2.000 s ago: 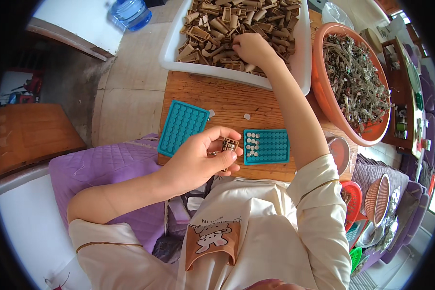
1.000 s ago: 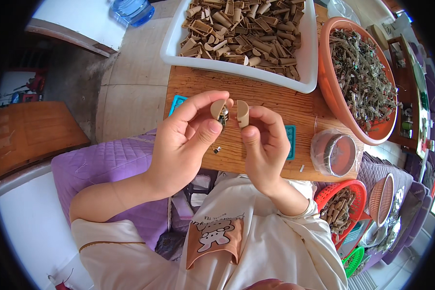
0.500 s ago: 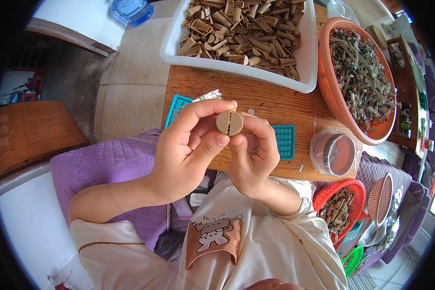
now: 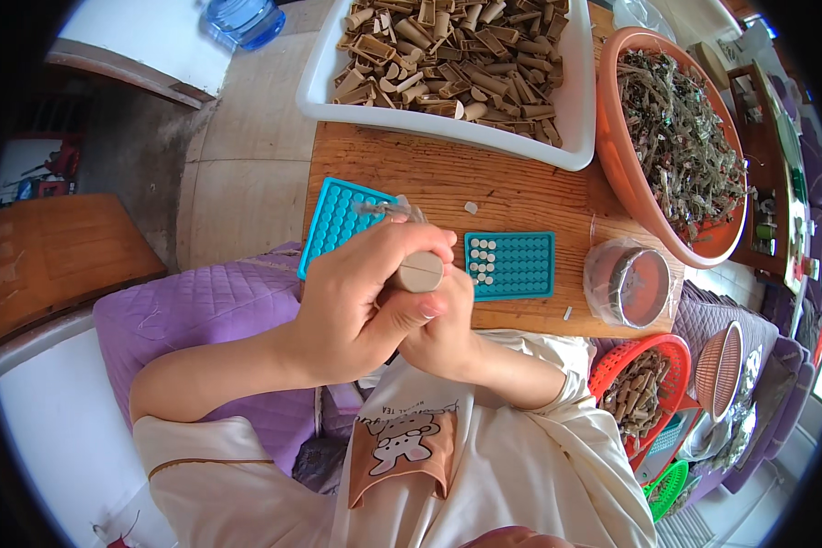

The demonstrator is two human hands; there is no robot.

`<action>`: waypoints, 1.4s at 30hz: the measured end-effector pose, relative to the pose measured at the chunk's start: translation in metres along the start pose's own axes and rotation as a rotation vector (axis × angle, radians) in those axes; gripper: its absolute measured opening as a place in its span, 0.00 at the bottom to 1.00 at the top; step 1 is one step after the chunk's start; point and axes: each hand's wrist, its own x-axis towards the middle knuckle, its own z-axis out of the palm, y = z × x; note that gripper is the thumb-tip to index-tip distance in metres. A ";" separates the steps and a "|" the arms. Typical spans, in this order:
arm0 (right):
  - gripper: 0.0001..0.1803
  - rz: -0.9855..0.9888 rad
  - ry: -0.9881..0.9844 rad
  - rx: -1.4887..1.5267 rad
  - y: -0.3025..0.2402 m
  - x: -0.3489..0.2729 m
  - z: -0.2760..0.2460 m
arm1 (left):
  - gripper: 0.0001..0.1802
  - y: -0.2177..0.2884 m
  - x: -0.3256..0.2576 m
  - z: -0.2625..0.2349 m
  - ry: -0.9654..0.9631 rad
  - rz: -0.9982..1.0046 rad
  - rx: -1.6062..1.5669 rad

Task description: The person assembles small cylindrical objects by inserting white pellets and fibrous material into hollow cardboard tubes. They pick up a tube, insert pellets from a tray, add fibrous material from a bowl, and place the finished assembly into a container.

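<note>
A tan cylinder (image 4: 418, 272) made of two half-round pieces is held in front of my chest, its round end facing up with a thin seam across it. My left hand (image 4: 356, 297) is closed around its side, thumb at the front. Against it my right hand (image 4: 443, 333) is closed too, gripping the cylinder lower down; its fingers are partly hidden. Some clear, shiny strips (image 4: 388, 210) stick out beyond my left hand's knuckles. Past my hands lie two teal trays with round cavities: the left tray (image 4: 333, 215), partly covered, and the right tray (image 4: 525, 265), with several white discs (image 4: 482, 260).
A white bin (image 4: 447, 132) of tan half-cylinder pieces stands at the table's far side. To the right are an orange basin (image 4: 612, 137) heaped with shiny strips, a plastic-lined round container (image 4: 639, 288) and a red basket (image 4: 671, 352) of tan pieces. A purple quilted seat (image 4: 192, 315) is at left.
The seam between the two halves has narrowed from a visible gap to a thin line. Both hands have come down and closer together, the right one now tucked below the left, uncovering more of both trays.
</note>
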 end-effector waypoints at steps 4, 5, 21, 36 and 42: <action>0.02 0.006 0.006 0.025 0.000 -0.004 0.005 | 0.17 -0.001 0.001 0.001 -0.022 0.011 -0.001; 0.06 0.002 -0.010 0.035 0.002 -0.004 0.005 | 0.16 0.001 0.000 0.002 -0.016 -0.030 -0.035; 0.07 0.562 0.010 -0.935 0.009 -0.060 -0.260 | 0.23 0.013 -0.001 0.010 -0.349 -0.701 -0.588; 0.08 0.651 -0.116 -1.366 0.071 -0.070 -0.279 | 0.23 0.006 -0.001 0.017 -0.445 -0.842 -0.560; 0.07 0.516 0.047 -1.043 0.041 -0.069 -0.275 | 0.27 0.006 -0.002 0.019 -0.445 -0.866 -0.490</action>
